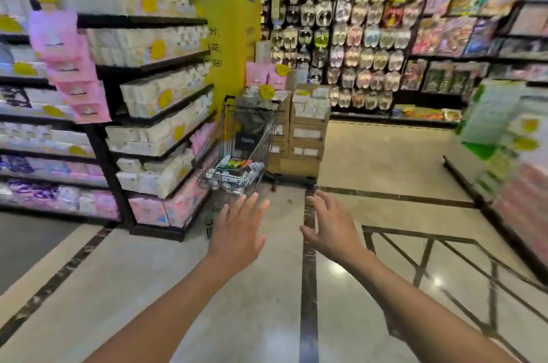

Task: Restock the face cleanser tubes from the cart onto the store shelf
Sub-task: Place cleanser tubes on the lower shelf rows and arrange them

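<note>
Ahead, the cart (237, 152) stands just beyond the empty, spread left hand (237, 233) and right hand (330, 224).

Bright overhead light, floor (335, 267) glare, blurred warped edges.

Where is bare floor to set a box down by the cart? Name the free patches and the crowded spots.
Free: the floor between the stacked cartons and the green display, and the near stretch this side of the cart. Crowded: the cart stands close beside the shelf and the cartons.
</note>
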A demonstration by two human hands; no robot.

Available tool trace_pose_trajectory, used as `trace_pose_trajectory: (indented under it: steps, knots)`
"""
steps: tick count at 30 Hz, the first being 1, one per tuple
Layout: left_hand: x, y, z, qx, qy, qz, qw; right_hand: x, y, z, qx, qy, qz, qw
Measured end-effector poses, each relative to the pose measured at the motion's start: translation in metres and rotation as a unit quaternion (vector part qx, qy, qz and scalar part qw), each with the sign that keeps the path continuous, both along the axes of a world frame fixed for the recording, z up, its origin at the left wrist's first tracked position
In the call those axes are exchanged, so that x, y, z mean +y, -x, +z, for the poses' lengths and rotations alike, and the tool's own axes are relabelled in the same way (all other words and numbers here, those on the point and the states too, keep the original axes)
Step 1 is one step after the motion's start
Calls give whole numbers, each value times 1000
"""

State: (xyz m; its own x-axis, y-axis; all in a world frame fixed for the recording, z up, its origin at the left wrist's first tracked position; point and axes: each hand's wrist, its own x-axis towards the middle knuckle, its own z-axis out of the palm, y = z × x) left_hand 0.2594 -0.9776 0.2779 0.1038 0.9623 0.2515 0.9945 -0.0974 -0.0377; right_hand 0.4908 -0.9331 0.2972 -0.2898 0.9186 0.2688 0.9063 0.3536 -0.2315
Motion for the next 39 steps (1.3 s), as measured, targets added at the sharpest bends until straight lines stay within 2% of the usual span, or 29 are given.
trace_pose_trajectory:
  steps: [11, 18, 25, 29, 39]
  knots:
    - [253, -56, -38, -26, 52, -118, 991, 191, -68, -29, -6, 37, -120, 992]
    - [391, -85, -73, -41, 114, -139, 983, 308, -100, -61, -8, 86, -149, 985]
    - [531, -110, -88, -44, 159, -106, 981, 468, -134, -76, -32, 103, -126, 986]
    - [603, -111, -88, -16, 161, -82, 983, 565, -142, -73, -53, 104, -86, 990]
    - [766, -52, -102, -10, 160, 9, 987, 774, -83, -77, -86, 123, 28, 988]
